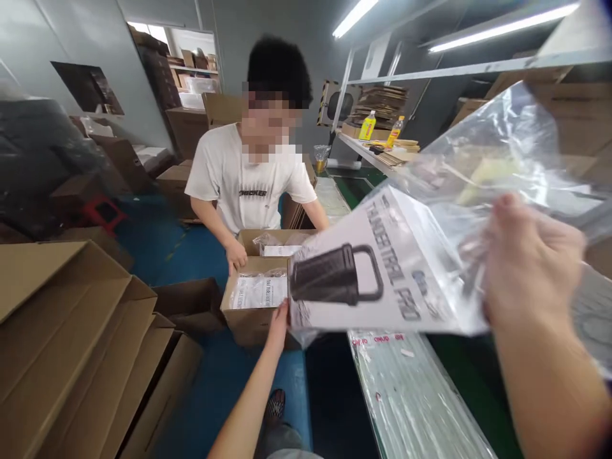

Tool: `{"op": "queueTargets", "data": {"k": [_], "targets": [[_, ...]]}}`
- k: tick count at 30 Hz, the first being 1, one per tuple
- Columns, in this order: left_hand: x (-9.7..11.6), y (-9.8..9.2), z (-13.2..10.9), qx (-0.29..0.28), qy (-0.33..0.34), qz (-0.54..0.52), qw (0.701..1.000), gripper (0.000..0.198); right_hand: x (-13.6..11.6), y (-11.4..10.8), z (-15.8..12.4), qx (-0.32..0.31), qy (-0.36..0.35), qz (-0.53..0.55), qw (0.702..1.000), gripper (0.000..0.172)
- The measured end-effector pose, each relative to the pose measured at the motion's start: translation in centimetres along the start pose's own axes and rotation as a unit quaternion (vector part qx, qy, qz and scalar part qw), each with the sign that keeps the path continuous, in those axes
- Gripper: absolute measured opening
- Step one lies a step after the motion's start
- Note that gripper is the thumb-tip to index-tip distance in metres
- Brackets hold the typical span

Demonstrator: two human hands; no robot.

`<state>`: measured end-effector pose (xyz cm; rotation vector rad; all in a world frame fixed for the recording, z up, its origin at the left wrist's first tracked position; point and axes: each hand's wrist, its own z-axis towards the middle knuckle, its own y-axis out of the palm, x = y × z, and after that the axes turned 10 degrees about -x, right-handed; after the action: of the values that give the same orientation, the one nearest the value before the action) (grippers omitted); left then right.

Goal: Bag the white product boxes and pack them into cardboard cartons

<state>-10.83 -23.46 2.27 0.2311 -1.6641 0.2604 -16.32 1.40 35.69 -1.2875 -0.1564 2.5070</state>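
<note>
A white printed product box (335, 274) in a clear plastic bag (507, 134) is held up at a tilt in front of me. It shows a dark mug with a handle. My right hand (530, 255) is closed on the gathered plastic at the box's right end. At the lower left edge, my left hand (278, 325) grips the bagged box, its fingers partly hidden. Just beyond that hand stands an open carton (253, 322) with similar bagged white boxes (261, 291) inside.
Across from me a person in a white T-shirt (253, 185) has a hand (236, 256) on the carton. Folded cardboard (71, 331) is stacked at left. A plastic-wrapped bench surface (411, 389) runs along the right. Drink bottles (368, 126) stand on a shelf behind.
</note>
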Motion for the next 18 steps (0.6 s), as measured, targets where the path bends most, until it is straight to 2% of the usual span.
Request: {"op": "queueTargets", "data": {"k": [2,4,7,9,11,14,16,18], "targets": [[0.6,-3.8,2.5,0.042,0.011,0.087,0.995,0.069,-0.1,5.7,3.0,0.049,-0.019,0.051,0.997,0.055],[0.3,-6.9,3.9,0.062,0.017,0.189,0.98,0.055,0.5,10.7,5.0,0.064,-0.073,0.059,0.994,0.054],[-1.9,-9.7,3.8,0.053,0.005,0.327,0.944,0.033,2.1,17.0,6.8,0.065,-0.135,0.045,0.988,0.052],[-3.9,-10.3,2.7,0.032,-0.005,0.393,0.919,0.029,3.3,20.8,7.8,0.076,-0.135,0.038,0.987,0.052],[-5.6,-10.3,1.4,0.016,-0.009,0.443,0.896,0.033,4.4,24.4,8.7,0.089,-0.111,0.019,0.99,0.052],[-6.9,-10.1,0.1,0.005,-0.013,0.487,0.874,0.04,6.0,29.4,9.8,0.087,-0.048,-0.021,0.995,0.05],[-7.1,-10.2,-0.2,0.0,-0.014,0.506,0.862,0.042,7.0,32.3,10.3,0.057,-0.012,-0.074,0.996,0.049],[-7.1,-10.3,-0.2,-0.001,-0.006,0.53,0.848,0.042,8.0,34.8,10.5,-0.023,0.019,-0.171,0.985,0.048]]}}
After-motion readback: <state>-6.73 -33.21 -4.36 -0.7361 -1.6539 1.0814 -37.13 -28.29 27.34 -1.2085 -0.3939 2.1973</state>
